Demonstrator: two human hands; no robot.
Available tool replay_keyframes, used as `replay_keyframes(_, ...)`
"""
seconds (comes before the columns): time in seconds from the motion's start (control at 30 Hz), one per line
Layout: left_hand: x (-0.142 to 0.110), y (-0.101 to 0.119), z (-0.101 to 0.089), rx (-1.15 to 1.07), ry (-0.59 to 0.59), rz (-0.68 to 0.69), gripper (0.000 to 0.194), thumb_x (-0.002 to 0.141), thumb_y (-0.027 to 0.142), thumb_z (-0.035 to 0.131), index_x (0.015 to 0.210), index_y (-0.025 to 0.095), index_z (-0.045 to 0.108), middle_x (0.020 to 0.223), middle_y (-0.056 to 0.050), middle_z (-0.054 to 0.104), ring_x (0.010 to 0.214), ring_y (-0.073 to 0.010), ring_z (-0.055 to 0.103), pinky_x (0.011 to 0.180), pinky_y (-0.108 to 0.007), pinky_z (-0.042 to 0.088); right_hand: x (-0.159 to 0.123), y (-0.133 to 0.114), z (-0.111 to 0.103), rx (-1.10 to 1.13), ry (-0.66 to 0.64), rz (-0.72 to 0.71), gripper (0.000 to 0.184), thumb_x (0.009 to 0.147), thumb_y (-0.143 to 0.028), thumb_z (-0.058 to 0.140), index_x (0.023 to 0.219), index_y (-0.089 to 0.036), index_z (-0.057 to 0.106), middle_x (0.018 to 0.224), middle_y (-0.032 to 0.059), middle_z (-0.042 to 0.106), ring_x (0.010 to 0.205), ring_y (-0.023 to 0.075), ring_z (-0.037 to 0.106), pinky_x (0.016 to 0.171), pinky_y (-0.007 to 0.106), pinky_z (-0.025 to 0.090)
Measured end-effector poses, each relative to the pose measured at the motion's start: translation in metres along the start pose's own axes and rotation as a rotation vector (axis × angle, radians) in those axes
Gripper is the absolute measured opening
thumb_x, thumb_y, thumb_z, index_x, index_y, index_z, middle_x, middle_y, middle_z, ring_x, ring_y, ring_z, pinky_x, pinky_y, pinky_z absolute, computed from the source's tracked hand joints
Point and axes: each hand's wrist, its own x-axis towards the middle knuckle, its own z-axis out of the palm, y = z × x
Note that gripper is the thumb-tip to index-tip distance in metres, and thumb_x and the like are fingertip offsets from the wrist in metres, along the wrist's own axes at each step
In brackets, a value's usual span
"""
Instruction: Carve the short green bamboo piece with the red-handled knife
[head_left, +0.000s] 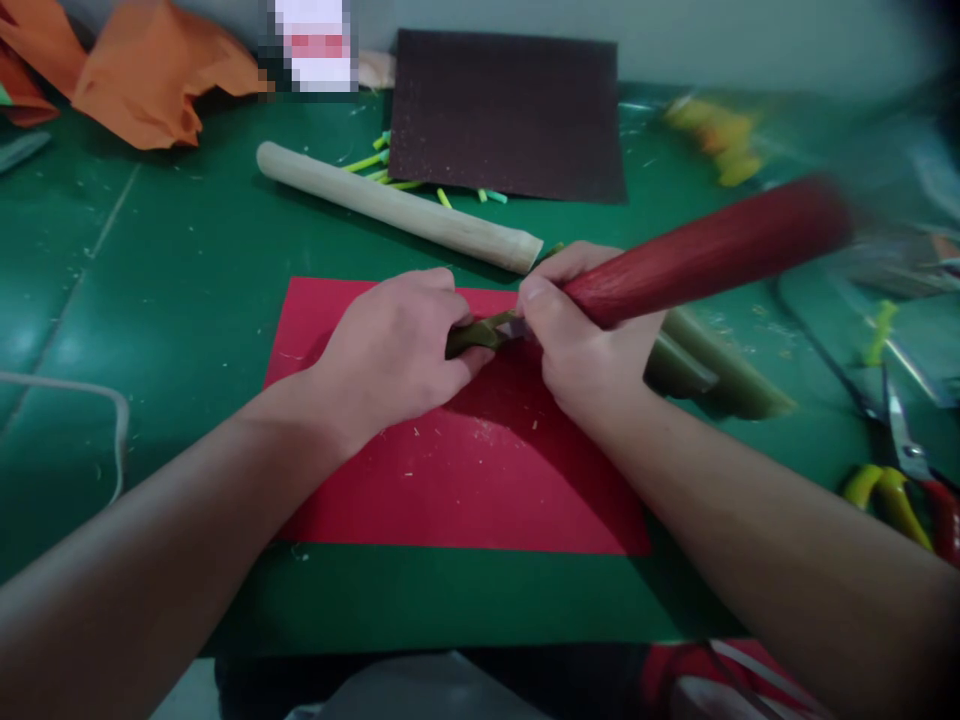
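Observation:
My left hand (397, 345) is closed around a short dark green stem-like piece (480, 337), pinching it between thumb and fingers. My right hand (592, 325) grips a knife with a thick red wooden handle (712, 245), which slants up to the right and blurs at its far end. A small stretch of its metal blade shows against the green piece; the rest is hidden by my fingers. Both hands are just above a red sheet (480, 490) dotted with small pale shavings.
Beyond my hands lies a pale wooden stick (397, 208). Behind it, a dark brown sheet (506, 115) partly covers several yellow-green strips. Olive-green tubes (697, 365) lie beside my right wrist. Scissors (911, 460) are at right, crumpled orange material (154, 75) at far left.

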Motion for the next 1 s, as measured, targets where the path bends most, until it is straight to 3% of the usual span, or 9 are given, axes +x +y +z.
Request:
replay_keyframes(0.13,-0.0004,0.0007,0.0004,0.006,-0.007,-0.002,0.023,0.093,0.036,0.066,0.08,0.017,0.07,0.086,-0.008,0.064,0.077,-0.0206,0.059,0.063,-0.033,0.041,-0.0006,0.0007,-0.0003,-0.017,-0.003,0.039,0.028,0.08,-0.029,0.072,0.061,-0.027,0.052,0.059,-0.002,0.054,0.057,0.0167,0.056,0.059,0.036,0.053)
replay_keyframes(0.27,-0.0005,0.0009,0.0,-0.004,-0.01,-0.011,0.023,0.092,0.035,0.066,0.079,0.017,0.069,0.085,-0.007,0.063,0.076,-0.0203,0.058,0.061,-0.034,0.039,-0.0004,-0.001,-0.0015,-0.051,0.015,0.007,0.025,0.082,-0.03,0.071,0.063,-0.027,0.055,0.065,-0.0006,0.06,0.062,0.0176,0.059,0.065,0.037,0.056)
replay_keyframes(0.5,-0.0001,0.0002,0.001,0.003,-0.001,-0.002,0.023,0.092,0.035,0.066,0.08,0.017,0.07,0.084,-0.006,0.063,0.075,-0.0196,0.057,0.061,-0.033,0.039,-0.0021,0.0008,-0.0011,0.048,-0.004,0.036,0.022,0.079,-0.018,0.068,0.063,-0.026,0.055,0.059,-0.0036,0.052,0.056,0.0156,0.054,0.06,0.036,0.051)
replay_keyframes(0.63,-0.0002,0.0002,0.0003,-0.002,0.0,-0.004,0.022,0.092,0.035,0.067,0.079,0.017,0.07,0.083,-0.006,0.062,0.074,-0.019,0.057,0.061,-0.033,0.04,-0.0023,0.0022,-0.0017,-0.035,0.01,-0.006,0.02,0.083,-0.025,0.07,0.066,-0.027,0.058,0.066,-0.0007,0.059,0.066,0.0187,0.06,0.069,0.04,0.056)
replay_keyframes(0.83,-0.0001,0.0001,0.0005,0.0,-0.004,0.0,0.023,0.093,0.036,0.066,0.08,0.017,0.069,0.084,-0.006,0.062,0.074,-0.0186,0.055,0.061,-0.033,0.038,-0.0015,0.0011,-0.0009,0.023,-0.011,0.012,0.027,0.08,-0.022,0.074,0.063,-0.026,0.053,0.058,-0.0031,0.052,0.054,0.0155,0.053,0.057,0.036,0.051)
replay_keyframes(1.0,-0.0007,-0.0002,0.0021,-0.003,0.005,0.0,0.024,0.093,0.036,0.067,0.078,0.016,0.069,0.084,-0.006,0.061,0.074,-0.0185,0.055,0.062,-0.034,0.038,-0.0015,-0.0008,-0.0008,-0.017,0.013,-0.01,0.022,0.082,-0.021,0.071,0.065,-0.026,0.057,0.066,-0.0018,0.059,0.063,0.0169,0.06,0.066,0.037,0.055)
